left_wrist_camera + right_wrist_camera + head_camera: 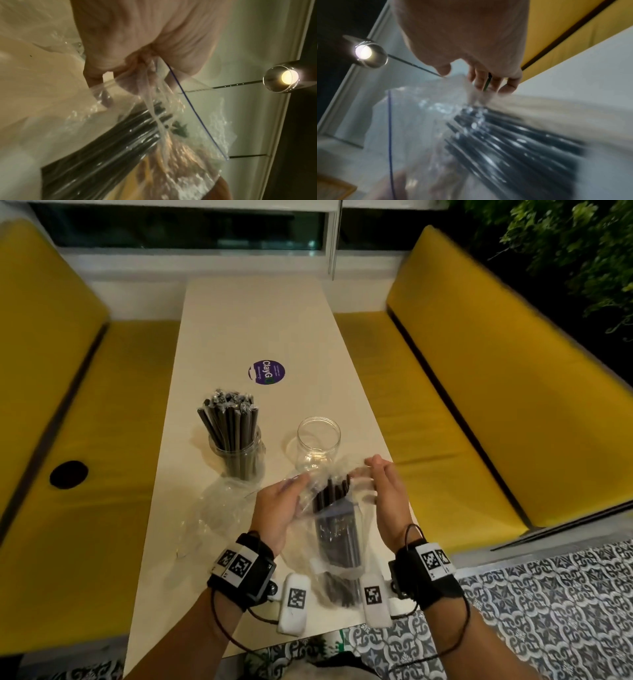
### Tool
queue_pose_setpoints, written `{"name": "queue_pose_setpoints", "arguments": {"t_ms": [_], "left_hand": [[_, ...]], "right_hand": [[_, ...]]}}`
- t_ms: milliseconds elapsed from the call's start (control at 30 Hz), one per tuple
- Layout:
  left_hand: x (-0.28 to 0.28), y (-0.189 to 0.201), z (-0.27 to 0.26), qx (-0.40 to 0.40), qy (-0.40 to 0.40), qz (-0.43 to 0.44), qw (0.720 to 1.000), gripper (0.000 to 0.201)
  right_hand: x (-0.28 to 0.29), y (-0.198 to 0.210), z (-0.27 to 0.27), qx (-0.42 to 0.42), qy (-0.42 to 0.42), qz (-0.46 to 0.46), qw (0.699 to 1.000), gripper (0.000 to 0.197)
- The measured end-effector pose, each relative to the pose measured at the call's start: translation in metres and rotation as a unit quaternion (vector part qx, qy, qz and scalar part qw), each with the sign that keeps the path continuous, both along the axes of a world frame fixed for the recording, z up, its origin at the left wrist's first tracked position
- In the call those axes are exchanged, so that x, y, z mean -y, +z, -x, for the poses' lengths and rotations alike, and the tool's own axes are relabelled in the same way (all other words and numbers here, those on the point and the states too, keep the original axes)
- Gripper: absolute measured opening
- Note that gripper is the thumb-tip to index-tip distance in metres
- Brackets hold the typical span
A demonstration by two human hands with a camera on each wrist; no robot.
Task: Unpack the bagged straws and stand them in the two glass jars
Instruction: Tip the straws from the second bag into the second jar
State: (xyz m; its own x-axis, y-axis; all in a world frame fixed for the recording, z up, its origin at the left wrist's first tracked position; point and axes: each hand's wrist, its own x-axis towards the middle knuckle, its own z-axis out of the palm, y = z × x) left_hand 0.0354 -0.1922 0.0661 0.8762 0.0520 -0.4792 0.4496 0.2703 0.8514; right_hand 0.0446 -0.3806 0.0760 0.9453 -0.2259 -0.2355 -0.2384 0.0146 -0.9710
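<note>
Over the near end of the table (239,320), both hands hold up a clear zip bag (337,546) full of black straws (334,498). My left hand (301,481) pinches the left side of the bag's mouth and my right hand (368,470) pinches the right side. The mouth is pulled apart and straw tips poke out. In the left wrist view curled fingers (130,81) grip the plastic bag (197,115) over the straws (111,148). In the right wrist view fingertips (481,83) nip the bag (419,108) above the straws (513,142). The left glass jar (239,457) holds dark straws (227,419). The right glass jar (318,443) is empty.
A crumpled empty clear bag (219,508) lies on the table left of my left hand. A round purple sticker (266,372) sits farther up the table. Yellow padded benches (479,378) flank both sides. Patterned floor tiles (548,594) show at the near right.
</note>
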Motion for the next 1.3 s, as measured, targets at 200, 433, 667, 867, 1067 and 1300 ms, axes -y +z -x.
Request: {"name": "queue_pose_setpoints", "arguments": {"t_ms": [200, 433, 667, 867, 1067, 1300], "left_hand": [[-0.001, 0.007, -0.005, -0.022, 0.086, -0.004, 0.996, 0.024], [-0.002, 0.013, -0.004, -0.003, 0.054, 0.012, 0.998, 0.035], [-0.005, 0.004, -0.018, -0.086, 0.062, 0.049, 0.993, 0.014], [0.0, 0.028, -0.005, 0.097, -0.13, 0.078, 0.984, 0.039], [0.001, 0.002, -0.003, 0.161, -0.309, -0.152, 0.925, 0.095], [0.005, -0.004, -0.008, 0.115, -0.161, -0.105, 0.975, 0.08]], "right_hand": [[0.003, 0.006, 0.026, 0.061, 0.282, 0.124, 0.949, 0.105], [-0.011, -0.014, 0.025, 0.093, 0.191, 0.183, 0.96, 0.097], [-0.009, -0.019, 0.026, 0.108, 0.164, 0.19, 0.962, 0.088], [-0.006, -0.017, 0.024, 0.086, 0.112, 0.13, 0.981, 0.074], [-0.013, -0.014, 0.017, 0.053, 0.122, 0.024, 0.991, 0.066], [-0.036, -0.002, 0.02, 0.16, -0.039, 0.135, 0.977, 0.044]]}}
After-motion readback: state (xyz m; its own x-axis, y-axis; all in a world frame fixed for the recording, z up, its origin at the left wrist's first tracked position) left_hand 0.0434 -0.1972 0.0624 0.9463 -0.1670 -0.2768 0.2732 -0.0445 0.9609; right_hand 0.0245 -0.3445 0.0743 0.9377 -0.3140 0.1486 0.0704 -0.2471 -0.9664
